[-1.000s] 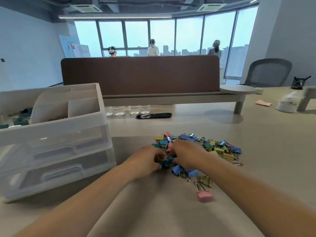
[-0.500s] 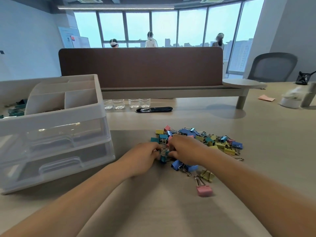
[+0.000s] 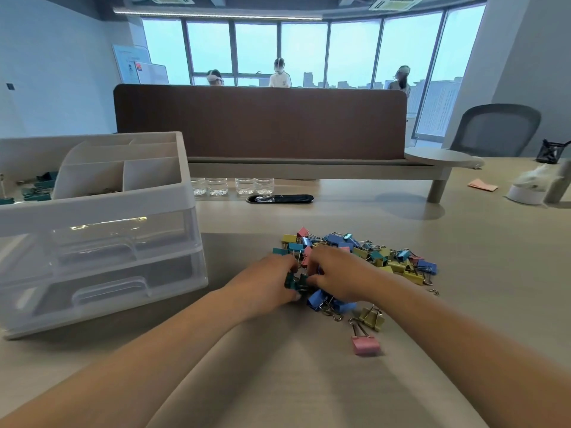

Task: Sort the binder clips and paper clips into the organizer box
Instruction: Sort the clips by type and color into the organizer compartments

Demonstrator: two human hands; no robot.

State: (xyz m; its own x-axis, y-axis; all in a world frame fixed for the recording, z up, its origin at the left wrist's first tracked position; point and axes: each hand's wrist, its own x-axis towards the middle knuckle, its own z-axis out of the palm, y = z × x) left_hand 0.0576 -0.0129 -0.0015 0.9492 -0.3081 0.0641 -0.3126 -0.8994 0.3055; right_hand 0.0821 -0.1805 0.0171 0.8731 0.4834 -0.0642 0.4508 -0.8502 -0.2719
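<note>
A heap of coloured binder clips [image 3: 374, 254] in blue, yellow, pink and teal lies mid-table. My left hand [image 3: 262, 285] rests at the heap's near-left edge, its fingers curled around dark teal binder clips [image 3: 293, 281]. My right hand [image 3: 336, 276] lies on the heap beside it, fingertips touching the same teal clips. A lone pink clip [image 3: 365, 344] and a yellow clip [image 3: 372, 318] lie nearer to me. The white organizer box [image 3: 102, 208] stands at the left, with open top compartments and two clear drawers. Teal clips [image 3: 38, 188] lie in its far-left compartment.
A brown desk divider [image 3: 259, 122] on a raised shelf crosses the table's back. Small clear cups [image 3: 231, 185] and a black oval cable port [image 3: 279, 199] sit before it. A grey chair [image 3: 494, 131], a white object [image 3: 531, 186] and pink paper [image 3: 482, 184] are at the right. People stand by the windows.
Both hands stayed together at the heap's near-left edge, working at the teal clips. The camera view shifted slightly; the heap and box have not moved.
</note>
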